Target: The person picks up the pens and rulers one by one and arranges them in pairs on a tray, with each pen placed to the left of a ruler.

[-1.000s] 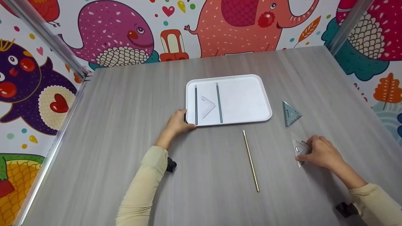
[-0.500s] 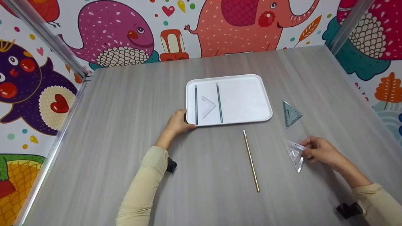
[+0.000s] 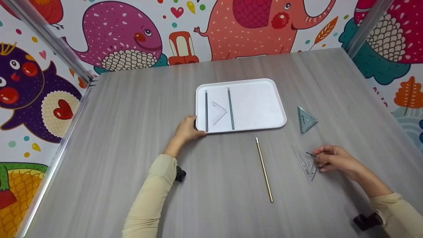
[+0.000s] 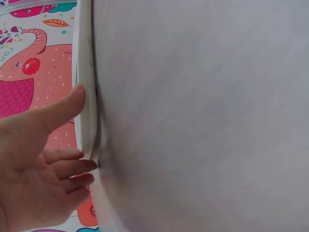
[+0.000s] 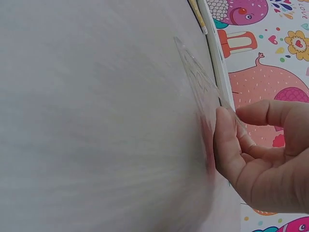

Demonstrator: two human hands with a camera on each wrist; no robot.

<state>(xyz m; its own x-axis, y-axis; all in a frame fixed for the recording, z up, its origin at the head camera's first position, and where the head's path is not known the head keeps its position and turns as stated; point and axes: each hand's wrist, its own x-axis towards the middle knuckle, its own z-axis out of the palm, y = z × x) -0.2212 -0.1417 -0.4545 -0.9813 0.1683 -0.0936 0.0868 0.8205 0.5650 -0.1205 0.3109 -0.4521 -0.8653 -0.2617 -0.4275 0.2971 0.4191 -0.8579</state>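
Holding: your right hand [image 3: 335, 160] pinches the clear set square [image 3: 305, 162] by its right edge, thumb and fingers curled on it, one edge lifted off the table [image 3: 132, 132].
Left hand: your left hand [image 3: 187, 128] grips the near left corner of the tray [image 3: 257, 99], thumb on the rim, fingers under it.
Direction: the tray lies forward and left of your right hand; its bare right half is nearer that hand than the left.
Long axis: the square's long edge runs roughly away from you, point towards the pencil [image 3: 264, 169].
Between: the pencil lies between your hands, lengthwise away from you.
Beside: a green set square [image 3: 306, 119] sits just ahead of your right hand.
On the tray: two dark rods [image 3: 230, 108] flank a clear triangle [image 3: 218, 112], near your left hand.
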